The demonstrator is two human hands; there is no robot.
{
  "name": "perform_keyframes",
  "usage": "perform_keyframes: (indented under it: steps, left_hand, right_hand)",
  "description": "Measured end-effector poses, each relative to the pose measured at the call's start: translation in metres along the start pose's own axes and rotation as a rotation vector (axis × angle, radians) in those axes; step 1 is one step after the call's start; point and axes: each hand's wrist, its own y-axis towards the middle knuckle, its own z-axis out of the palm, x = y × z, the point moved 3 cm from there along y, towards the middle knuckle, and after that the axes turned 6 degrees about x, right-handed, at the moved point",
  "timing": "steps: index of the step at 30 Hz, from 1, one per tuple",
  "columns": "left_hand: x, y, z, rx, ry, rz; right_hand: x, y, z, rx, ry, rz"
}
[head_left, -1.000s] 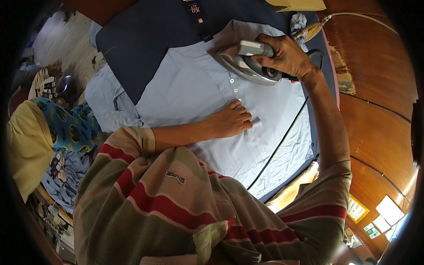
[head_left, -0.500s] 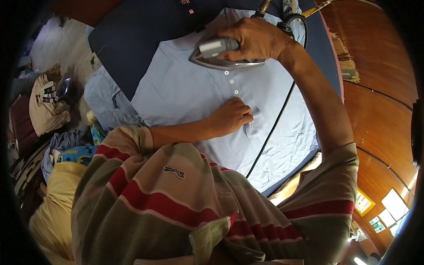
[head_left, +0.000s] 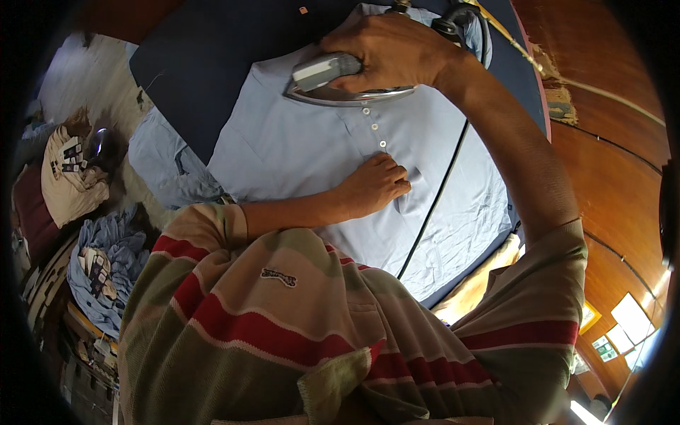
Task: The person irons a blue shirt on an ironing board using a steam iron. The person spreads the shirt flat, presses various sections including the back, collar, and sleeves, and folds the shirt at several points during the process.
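A light blue shirt lies spread on a dark navy-covered ironing surface, its row of small white buttons running down the middle. My right hand is wrapped round the handle of an iron. The iron's metal sole rests across the shirt's upper part, over the top of the button row, tip toward the left. Just below the lowest visible button, my left hand presses on the shirt with curled fingers, pinching the cloth at the front opening. Small folds spread beside its fingertips.
The iron's black cord runs down across the shirt. Another blue garment hangs at the board's left edge. Further left are a beige bundle with tags and a crumpled blue pile. A brown wooden wall stands at the right.
My right hand has slid the iron a little to the left. My left hand stays nearly in place. Yellow and patterned cloth at the lower left has gone from view, uncovering the blue pile.
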Motion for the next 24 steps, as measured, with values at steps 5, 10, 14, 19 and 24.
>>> perform_keyframes:
  steps: [5, 10, 14, 19, 24]
  left_hand:
    - [-0.002, -0.001, 0.001, -0.019, 0.065, 0.026]
    - [-0.01, -0.029, -0.023, 0.048, -0.016, 0.348]
    - [0.028, -0.074, -0.08, -0.092, 0.165, 0.264]
    - [0.093, -0.101, -0.151, -0.139, 0.551, -0.407]
    - [0.09, -0.093, -0.158, -0.148, 0.601, -0.426]
  right_hand:
    - [0.002, 0.006, -0.007, 0.015, -0.001, -0.004]
    - [-0.019, -0.018, -0.016, -0.058, 0.103, 0.211]
    - [-0.02, -0.092, -0.02, -0.471, 0.297, 0.448]
    - [0.029, -0.155, -0.021, -0.525, 0.363, 0.822]
    - [0.072, -0.206, 0.022, -0.375, 0.53, 1.124]
